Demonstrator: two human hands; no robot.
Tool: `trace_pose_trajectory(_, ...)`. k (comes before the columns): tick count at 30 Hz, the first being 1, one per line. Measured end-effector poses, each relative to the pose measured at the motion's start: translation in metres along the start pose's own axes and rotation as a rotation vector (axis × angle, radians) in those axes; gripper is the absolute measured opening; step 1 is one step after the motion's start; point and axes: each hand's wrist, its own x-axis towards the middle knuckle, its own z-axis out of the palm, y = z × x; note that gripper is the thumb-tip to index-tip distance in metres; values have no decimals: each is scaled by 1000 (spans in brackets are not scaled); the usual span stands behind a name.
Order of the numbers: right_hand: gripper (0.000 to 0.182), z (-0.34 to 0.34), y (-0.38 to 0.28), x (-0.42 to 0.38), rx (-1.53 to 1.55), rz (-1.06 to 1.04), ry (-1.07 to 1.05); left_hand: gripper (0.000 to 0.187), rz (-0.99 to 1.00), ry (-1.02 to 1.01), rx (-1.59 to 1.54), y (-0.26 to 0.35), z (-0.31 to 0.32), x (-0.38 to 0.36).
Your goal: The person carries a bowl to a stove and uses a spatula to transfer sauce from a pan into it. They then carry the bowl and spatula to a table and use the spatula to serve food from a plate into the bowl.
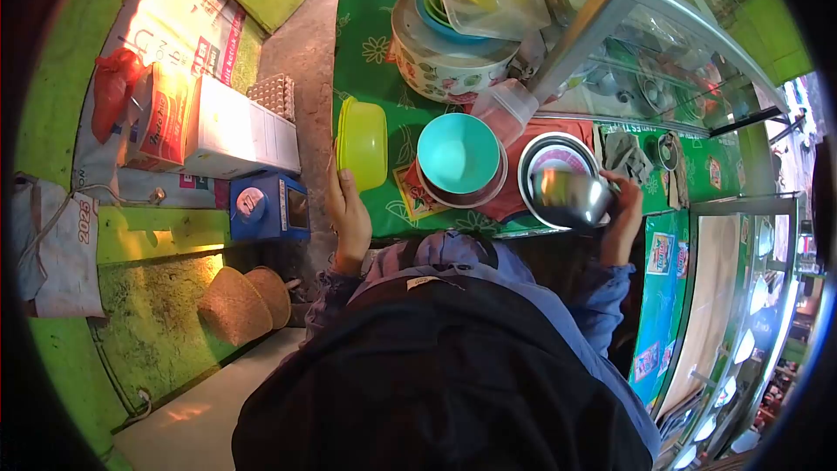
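Note:
My left hand (350, 218) grips the near left edge of a lime-green plastic container (364, 145), fingers along its side and thumb at the corner. My right hand (622, 216) is closed on the side of a shiny metal cup (568, 198), which is tilted over a white-rimmed bowl (529, 153) and hides part of it. Between my hands a turquoise bowl (458, 153) rests on a pinkish dish (478, 201). A reddish cloth (504, 201) lies under the bowls.
Behind the bowls stand a large patterned pot (453, 77) and clear plastic tubs (506, 109). A glass display case (645, 61) rises at the back right. Boxes (235, 126), an egg tray (275, 94) and a blue container (272, 207) are at left.

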Motion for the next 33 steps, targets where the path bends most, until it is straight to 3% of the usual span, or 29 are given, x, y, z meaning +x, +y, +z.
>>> trace_pose_trajectory(1,55,-20,-8,-1,-34,169,-35,43,29,0,21,1,3,0)
trace_pose_trajectory(2,56,-25,-13,-8,-304,235,18,43,29,-8,18,2,5,1)
trace_pose_trajectory(3,54,-65,23,12,-609,272,-45,43,42,-29,30,5,7,1)
trace_pose_trajectory(5,56,-145,118,26,-1069,-347,-412,42,57,-54,40,12,10,2)
trace_pose_trajectory(7,60,-115,107,2,-1007,315,-293,42,72,-112,42,20,15,1)
trace_pose_trajectory(8,66,-112,124,2,-1003,408,-298,42,73,-112,43,19,17,1)
trace_pose_trajectory(11,70,-100,168,11,-704,459,-238,42,213,-214,20,14,27,4)
trace_pose_trajectory(13,70,-95,174,19,-749,457,-243,49,532,-322,378,12,36,6)
trace_pose_trajectory(15,71,-84,166,18,-756,504,-256,55,557,-395,463,7,50,3)
trace_pose_trajectory(17,67,-83,158,13,-694,560,-242,51,767,-631,763,5,63,-1)
trace_pose_trajectory(20,52,-102,181,14,-354,652,-247,52,861,-764,798,-17,80,-11)
trace_pose_trajectory(28,33,-92,175,9,-390,473,-133,47,788,-791,759,-19,92,-20)
trace_pose_trajectory(33,32,-102,169,-4,-373,410,-54,47,787,-800,716,-15,97,-19)
